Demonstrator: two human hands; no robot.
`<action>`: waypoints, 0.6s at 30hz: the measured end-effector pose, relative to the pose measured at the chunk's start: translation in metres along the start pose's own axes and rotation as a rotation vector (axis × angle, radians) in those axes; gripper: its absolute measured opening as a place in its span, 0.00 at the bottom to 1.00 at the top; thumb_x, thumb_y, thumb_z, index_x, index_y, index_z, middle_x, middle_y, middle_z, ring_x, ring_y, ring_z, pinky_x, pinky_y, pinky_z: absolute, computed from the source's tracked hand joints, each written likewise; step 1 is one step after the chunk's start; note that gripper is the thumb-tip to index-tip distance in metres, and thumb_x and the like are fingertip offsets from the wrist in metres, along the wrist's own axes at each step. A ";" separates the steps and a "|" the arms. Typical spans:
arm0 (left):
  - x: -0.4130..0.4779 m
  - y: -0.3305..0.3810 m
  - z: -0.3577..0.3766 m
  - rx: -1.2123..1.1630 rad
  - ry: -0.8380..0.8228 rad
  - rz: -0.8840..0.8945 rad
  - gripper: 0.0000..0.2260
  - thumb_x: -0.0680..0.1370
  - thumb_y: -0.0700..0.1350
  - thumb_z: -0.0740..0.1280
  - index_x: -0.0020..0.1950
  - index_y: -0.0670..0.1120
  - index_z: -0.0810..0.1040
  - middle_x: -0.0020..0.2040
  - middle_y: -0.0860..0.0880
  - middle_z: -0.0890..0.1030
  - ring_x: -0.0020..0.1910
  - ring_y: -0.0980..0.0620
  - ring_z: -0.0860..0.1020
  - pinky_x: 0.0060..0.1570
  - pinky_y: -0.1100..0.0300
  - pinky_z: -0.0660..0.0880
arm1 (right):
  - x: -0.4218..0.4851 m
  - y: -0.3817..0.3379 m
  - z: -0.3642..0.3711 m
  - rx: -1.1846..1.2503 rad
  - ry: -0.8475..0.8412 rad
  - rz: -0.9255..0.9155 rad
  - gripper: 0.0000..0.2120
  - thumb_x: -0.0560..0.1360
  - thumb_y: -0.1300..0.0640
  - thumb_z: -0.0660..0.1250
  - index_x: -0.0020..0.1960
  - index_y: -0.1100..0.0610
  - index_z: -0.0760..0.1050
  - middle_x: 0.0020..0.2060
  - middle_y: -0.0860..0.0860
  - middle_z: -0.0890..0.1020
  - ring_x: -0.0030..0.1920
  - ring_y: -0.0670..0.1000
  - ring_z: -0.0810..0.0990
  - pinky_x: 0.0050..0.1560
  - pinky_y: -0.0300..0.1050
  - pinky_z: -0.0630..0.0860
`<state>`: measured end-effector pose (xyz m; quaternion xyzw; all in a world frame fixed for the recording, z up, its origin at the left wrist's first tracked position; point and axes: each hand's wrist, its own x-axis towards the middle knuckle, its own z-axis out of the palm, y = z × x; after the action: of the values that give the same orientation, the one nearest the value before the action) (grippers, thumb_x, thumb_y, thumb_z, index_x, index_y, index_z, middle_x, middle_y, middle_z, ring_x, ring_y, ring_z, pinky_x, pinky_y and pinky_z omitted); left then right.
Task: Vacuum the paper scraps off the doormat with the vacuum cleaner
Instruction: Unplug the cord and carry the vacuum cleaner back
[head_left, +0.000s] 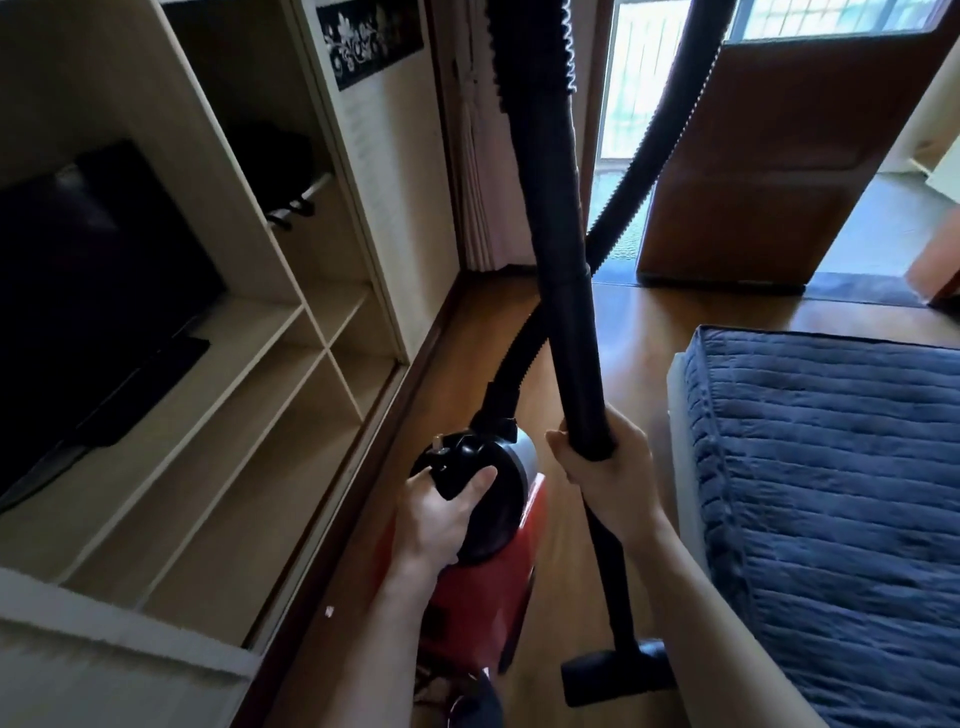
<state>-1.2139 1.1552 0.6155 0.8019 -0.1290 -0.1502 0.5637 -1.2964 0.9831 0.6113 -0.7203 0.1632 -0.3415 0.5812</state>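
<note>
Red canister vacuum cleaner (478, 587) at 6 o'clock on the wooden floor (639, 332). Left hand (441, 519): fingers clamped on its black top handle (462, 462). Right hand (608, 467), at 3 o'clock of it: fingers wrapped round the black wand (566, 322). Floor nozzle (613, 670) at 5 o'clock. Shelf unit (291, 395) at 9 o'clock holds a television (88, 291).

Glossy red plastic vacuum cleaner (467, 587); polished wood floor (639, 332); quilted blue cloth cover (831, 467).

Home living room: TV (98, 291) in beige shelving unit (291, 395) at 9 o'clock, blue quilted sofa (831, 493) at 3, wood floor (649, 322), open wooden door (769, 171) and curtain (483, 182) at 12.
</note>
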 end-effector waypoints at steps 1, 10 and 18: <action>0.012 0.002 0.006 -0.017 0.000 0.002 0.08 0.73 0.53 0.75 0.45 0.50 0.81 0.41 0.42 0.81 0.47 0.30 0.80 0.42 0.39 0.79 | 0.010 0.007 -0.003 0.001 0.009 0.005 0.13 0.73 0.69 0.74 0.39 0.56 0.73 0.31 0.60 0.74 0.31 0.60 0.72 0.33 0.49 0.72; 0.178 0.028 0.062 -0.046 -0.060 -0.014 0.05 0.74 0.48 0.75 0.42 0.50 0.80 0.26 0.58 0.75 0.26 0.47 0.78 0.41 0.40 0.78 | 0.169 0.070 -0.001 -0.048 0.087 0.014 0.11 0.73 0.67 0.76 0.40 0.57 0.75 0.28 0.44 0.77 0.28 0.43 0.74 0.33 0.34 0.72; 0.336 0.064 0.106 -0.019 -0.103 0.008 0.06 0.74 0.50 0.75 0.43 0.51 0.80 0.41 0.37 0.81 0.44 0.29 0.79 0.44 0.39 0.79 | 0.319 0.103 -0.005 -0.114 0.169 -0.016 0.15 0.71 0.52 0.73 0.41 0.63 0.74 0.29 0.56 0.76 0.27 0.59 0.74 0.30 0.54 0.73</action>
<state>-0.9477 0.9160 0.6099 0.7872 -0.1595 -0.1901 0.5646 -1.0560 0.7501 0.6109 -0.7221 0.2254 -0.3959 0.5207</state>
